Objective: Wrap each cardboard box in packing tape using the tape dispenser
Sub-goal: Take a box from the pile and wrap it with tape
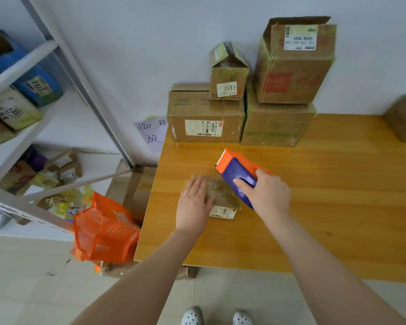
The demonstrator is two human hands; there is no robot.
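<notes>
Left hand (193, 202): flat on the left part of the small box (223, 198), fingers straight and close together, pressing down. Right hand (267, 193): fingers wrapped round the tape dispenser (237, 174), forefinger stretched along its blue side.

The small box is low and brown, its top glossy and wrinkled under clear tape, with a white barcode label on the near side. It lies on the left part of the wooden table (314, 207), near the front edge. The dispenser is blue-bodied with an orange head; it sits tilted over the right end of the box, its toothed edge pointing away from the person. Contact with the box cannot be judged.

At the back of the table, against the wall, two large boxes stand side by side – a labelled one (204, 118) and one with green print (277, 125). On them stand a little box marked 2911 (229, 76) and a taller box (293, 64); both have their flaps raised, contents not visible. Another box (403, 118) sits at the right edge, well apart.

Left of the table – an orange bag (103, 228), contents hidden, and a white shelf rack (33, 146) holding parcels.
</notes>
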